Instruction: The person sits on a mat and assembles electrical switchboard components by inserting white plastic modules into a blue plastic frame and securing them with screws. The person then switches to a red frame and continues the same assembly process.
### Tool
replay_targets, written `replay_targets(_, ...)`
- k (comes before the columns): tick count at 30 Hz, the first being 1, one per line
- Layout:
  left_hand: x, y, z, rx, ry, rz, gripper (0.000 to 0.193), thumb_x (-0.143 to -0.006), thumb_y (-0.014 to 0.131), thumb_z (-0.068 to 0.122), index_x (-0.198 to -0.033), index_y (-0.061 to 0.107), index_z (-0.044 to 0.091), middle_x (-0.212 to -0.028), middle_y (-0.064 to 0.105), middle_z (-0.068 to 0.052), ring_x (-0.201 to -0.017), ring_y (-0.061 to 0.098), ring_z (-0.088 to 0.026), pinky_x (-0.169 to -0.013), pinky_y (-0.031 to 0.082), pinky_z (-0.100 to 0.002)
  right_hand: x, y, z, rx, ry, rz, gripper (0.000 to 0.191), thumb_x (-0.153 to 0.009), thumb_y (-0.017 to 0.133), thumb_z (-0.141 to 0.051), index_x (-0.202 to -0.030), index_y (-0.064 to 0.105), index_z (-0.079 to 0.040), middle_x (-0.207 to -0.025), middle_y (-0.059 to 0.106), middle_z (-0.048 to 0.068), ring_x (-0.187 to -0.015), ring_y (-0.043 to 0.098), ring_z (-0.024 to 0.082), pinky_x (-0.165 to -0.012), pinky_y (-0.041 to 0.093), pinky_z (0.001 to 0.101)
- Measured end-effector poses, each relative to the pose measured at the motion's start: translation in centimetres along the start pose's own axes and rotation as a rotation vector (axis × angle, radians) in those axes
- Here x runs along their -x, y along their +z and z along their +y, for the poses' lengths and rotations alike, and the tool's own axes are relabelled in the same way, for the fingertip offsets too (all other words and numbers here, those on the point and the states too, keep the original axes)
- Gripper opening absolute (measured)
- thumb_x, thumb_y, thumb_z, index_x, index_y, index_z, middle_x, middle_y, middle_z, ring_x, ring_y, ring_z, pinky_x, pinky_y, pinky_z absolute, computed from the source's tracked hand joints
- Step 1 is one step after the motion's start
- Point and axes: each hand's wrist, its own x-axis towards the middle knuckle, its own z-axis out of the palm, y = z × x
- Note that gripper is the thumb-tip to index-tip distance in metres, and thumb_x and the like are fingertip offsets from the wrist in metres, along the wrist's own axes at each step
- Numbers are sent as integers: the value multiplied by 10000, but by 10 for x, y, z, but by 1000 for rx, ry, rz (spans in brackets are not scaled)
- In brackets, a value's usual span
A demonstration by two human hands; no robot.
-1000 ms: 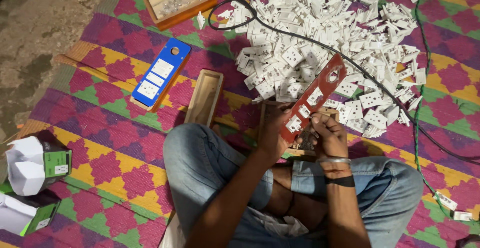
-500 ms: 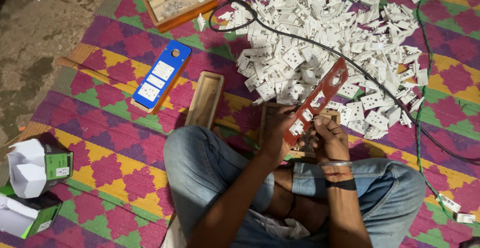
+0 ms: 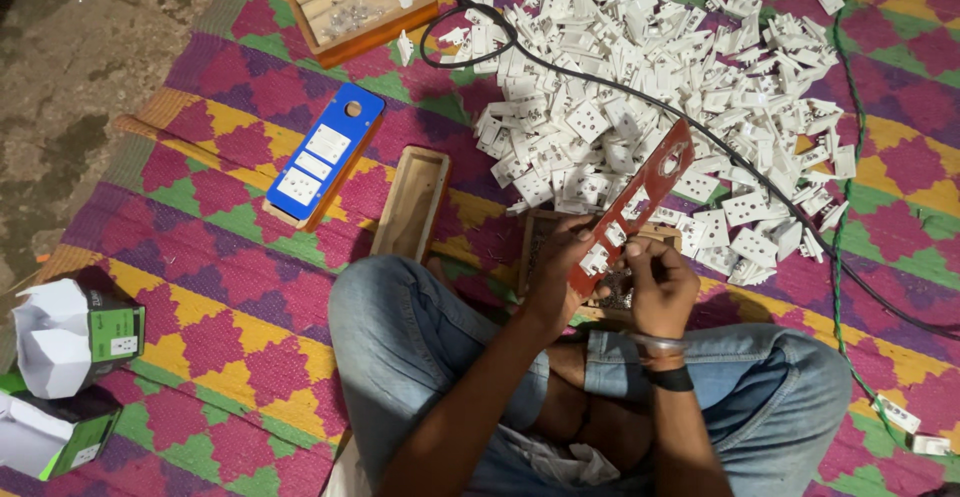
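I sit cross-legged on a patterned mat. My left hand grips the lower end of a long red panel with cut-out slots, held tilted up to the right. My right hand pinches a small white socket part against the panel's near end. A large heap of white socket parts lies just beyond my hands. An open wooden box sits under the panel, partly hidden by my hands.
A blue panel with white sockets lies on a wooden box to the left. An empty narrow wooden box sits beside my knee. A wooden tray of small parts is far left. A black cable crosses the heap. Cardboard cartons lie at the lower left.
My hands and the red panel stay almost in place; only my fingers shift slightly at the panel's lower end.
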Motion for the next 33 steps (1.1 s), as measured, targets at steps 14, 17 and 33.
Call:
replay_targets(14,2,5,-11,-41,-3,57,474,-964,618,376,-1355,528,123,-1162,631,-39,-978,619,-147,-627,517,-339,-11,0,36,457,-124,127,490,-1100,584,-309,-725,606,7,-553,534,89,-509,485,161,-523,372,361)
replay_targets(17,2,3,-8,6,-67,89,520,-931,624,419,-1363,513,152,-1166,645,-23,-972,634,-145,-631,534,-342,-12,-7,32,248,11,56,736,-1199,472,-370,-605,484,66,-524,426,119,-488,364,149,-503,256,359)
replay_targets(33,-11,-17,-14,398,-230,25,388,-986,579,464,-1256,601,187,-1122,683,-10,-939,635,-171,-710,536,-358,1,-7,56,221,-356,-14,657,-1157,299,-505,-1498,477,27,-1495,500,205,-1351,500,310,-1135,402,423)
